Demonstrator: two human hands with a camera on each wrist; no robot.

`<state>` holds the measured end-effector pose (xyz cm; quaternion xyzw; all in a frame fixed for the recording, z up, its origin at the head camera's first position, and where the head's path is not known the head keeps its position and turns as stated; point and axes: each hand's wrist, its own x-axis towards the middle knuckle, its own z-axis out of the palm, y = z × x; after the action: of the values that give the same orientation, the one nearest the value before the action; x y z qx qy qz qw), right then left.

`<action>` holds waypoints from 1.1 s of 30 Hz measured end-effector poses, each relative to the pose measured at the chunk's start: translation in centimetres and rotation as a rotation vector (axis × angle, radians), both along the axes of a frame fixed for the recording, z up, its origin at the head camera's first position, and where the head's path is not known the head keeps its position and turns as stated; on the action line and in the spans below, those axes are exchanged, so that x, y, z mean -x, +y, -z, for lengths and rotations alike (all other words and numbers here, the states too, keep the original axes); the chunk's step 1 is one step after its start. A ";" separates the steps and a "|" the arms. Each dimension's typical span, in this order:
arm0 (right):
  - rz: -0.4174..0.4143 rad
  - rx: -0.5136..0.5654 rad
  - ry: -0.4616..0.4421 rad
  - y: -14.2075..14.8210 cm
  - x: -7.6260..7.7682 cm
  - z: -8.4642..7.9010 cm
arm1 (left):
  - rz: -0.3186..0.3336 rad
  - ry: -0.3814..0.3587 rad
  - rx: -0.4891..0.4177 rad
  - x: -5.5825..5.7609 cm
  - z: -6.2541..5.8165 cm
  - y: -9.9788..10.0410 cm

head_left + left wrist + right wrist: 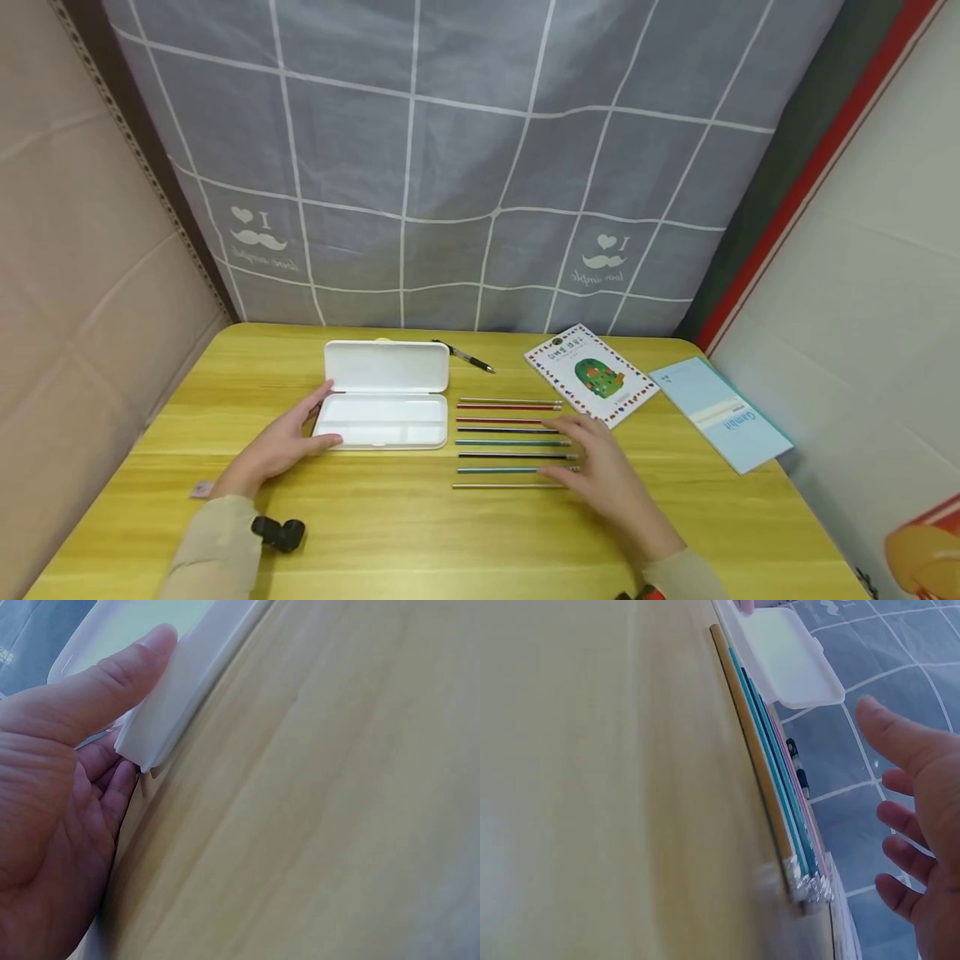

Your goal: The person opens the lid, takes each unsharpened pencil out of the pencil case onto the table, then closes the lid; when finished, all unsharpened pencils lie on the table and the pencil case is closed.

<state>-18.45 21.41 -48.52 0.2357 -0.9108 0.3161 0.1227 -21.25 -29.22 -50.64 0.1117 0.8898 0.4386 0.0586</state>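
A white pencil case [387, 367] lies with its lid raised at the back, its bare, divided tray facing up. Its left end is in the grip of my left hand [281, 442]; in the left wrist view the thumb [142, 664] lies over the rim and the other fingers are bent against the outside. To the right of the case, several pencils [513, 456] lie in a row, roughly parallel. Above their right ends hovers my right hand [603, 471], its fingers spread and holding nothing. The right wrist view shows the pencils' silvery ends [804, 881] near that hand.
Behind the pencils lies a black pen [472, 360]. A white booklet [592, 375] with a green picture and a light blue notebook [723, 417] are at the back right. A small pinkish piece [202, 489] lies by the left wrist. A grey curtain [450, 167] hangs behind the table.
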 end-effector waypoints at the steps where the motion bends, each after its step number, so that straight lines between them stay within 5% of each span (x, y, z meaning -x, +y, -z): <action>1: -0.017 -0.009 -0.017 -0.3 0.3 -0.3 | 0.000 0.000 0.002 0.0 0.0 0.0; 17: -0.252 -0.216 -0.236 -8.1 6.1 -2.9 | -0.001 0.012 -0.004 0.1 -0.1 0.4; 25: -0.326 -0.160 -0.265 -12.1 9.1 -2.1 | -0.003 0.004 0.007 0.0 -0.1 0.0; 33: -0.324 -0.124 -0.303 -13.4 9.9 -1.4 | 0.002 0.016 -0.002 0.2 0.1 0.1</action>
<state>-28.36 8.06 -47.12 0.3359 -0.8866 0.3069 -0.0828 -21.45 -29.16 -50.76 0.1161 0.8896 0.4387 0.0516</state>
